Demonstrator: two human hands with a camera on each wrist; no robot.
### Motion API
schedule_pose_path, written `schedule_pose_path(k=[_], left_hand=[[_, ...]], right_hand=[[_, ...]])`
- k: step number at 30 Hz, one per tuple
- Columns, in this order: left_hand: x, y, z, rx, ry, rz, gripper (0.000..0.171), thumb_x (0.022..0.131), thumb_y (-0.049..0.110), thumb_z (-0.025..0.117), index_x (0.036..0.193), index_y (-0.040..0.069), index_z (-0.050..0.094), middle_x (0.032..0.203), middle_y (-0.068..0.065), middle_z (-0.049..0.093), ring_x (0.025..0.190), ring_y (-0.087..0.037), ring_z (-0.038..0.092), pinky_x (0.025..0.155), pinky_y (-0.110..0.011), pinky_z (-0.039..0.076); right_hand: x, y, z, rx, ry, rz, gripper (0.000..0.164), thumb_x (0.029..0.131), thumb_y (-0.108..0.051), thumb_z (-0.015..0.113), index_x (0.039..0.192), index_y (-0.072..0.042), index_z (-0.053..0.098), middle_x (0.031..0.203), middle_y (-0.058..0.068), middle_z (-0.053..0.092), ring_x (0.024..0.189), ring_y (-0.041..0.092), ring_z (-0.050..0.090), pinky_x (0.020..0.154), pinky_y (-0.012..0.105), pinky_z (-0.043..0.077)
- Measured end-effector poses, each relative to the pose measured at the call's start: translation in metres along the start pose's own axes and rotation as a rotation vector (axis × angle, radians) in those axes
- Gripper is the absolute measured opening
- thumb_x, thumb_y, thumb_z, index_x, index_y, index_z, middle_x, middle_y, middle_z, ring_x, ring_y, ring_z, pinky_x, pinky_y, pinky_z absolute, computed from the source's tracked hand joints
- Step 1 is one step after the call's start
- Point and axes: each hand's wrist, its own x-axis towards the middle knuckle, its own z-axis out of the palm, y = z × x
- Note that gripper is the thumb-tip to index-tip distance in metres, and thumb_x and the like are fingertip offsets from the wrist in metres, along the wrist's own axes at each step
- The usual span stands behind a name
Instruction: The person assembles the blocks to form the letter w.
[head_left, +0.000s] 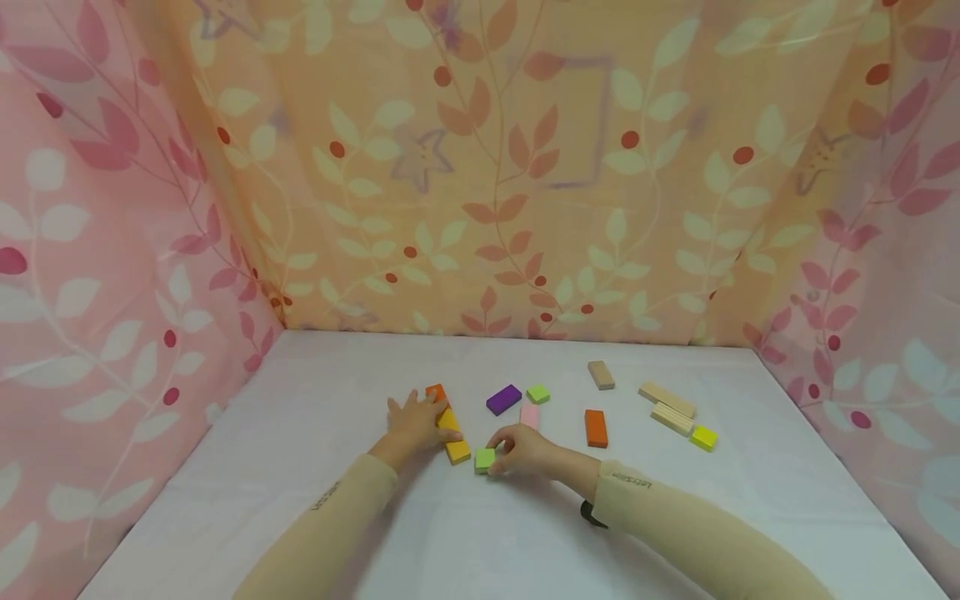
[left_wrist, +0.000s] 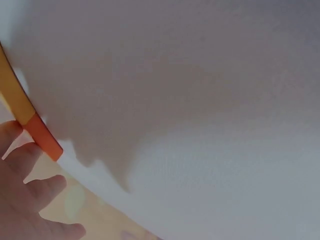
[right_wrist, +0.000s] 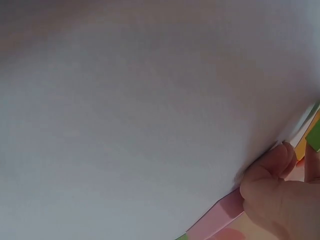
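A row of blocks slants across the white table: an orange block [head_left: 435,389] at its far end, then a yellow block [head_left: 448,420] and a second yellow block [head_left: 458,452] nearer. Over this row my left hand [head_left: 412,425] lies with fingers spread, touching the blocks. The left wrist view shows its fingertips against the orange block [left_wrist: 44,137]. Just right of the row's near end, a small light green block [head_left: 484,460] is pinched between the thumb and finger of my right hand [head_left: 527,450]. Behind that hand lies a pink block [head_left: 529,415], partly hidden.
Beyond the pink block lie a purple block [head_left: 504,400] and another light green block [head_left: 537,394]. Farther right are an orange block [head_left: 596,428], a plain wooden block [head_left: 601,375], two more wooden blocks [head_left: 667,400] and a bright yellow block [head_left: 703,438]. Patterned cloth [head_left: 495,208] walls the table.
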Motion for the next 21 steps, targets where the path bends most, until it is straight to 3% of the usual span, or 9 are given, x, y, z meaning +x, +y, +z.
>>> schedule_pose_path(k=[9,21], left_hand=[[0.0003,-0.0069,0.0020,-0.048,-0.008,-0.009,0.072,0.086,0.055,0.065,0.141,0.011,0.052,0.151,-0.013,0.040,0.140,-0.042,0.028,0.106,-0.071,0.014],[-0.0038,-0.0003,-0.0010,-0.109,-0.033,-0.009,0.072,0.090,0.049,0.063,0.145,0.005,0.046,0.152,-0.017,0.037,0.140,-0.045,0.025,0.105,-0.072,0.014]], right_hand=[[0.0021,-0.0043,-0.0004,-0.039,-0.017,0.028,0.030,0.075,-0.008,0.083,0.103,-0.008,0.072,0.085,0.003,0.054,0.078,0.018,0.047,0.065,0.027,0.039],[0.0042,-0.0027,0.0019,-0.090,-0.024,0.013,0.030,0.076,-0.010,0.083,0.103,-0.007,0.072,0.086,0.003,0.056,0.079,0.019,0.048,0.066,0.028,0.041]])
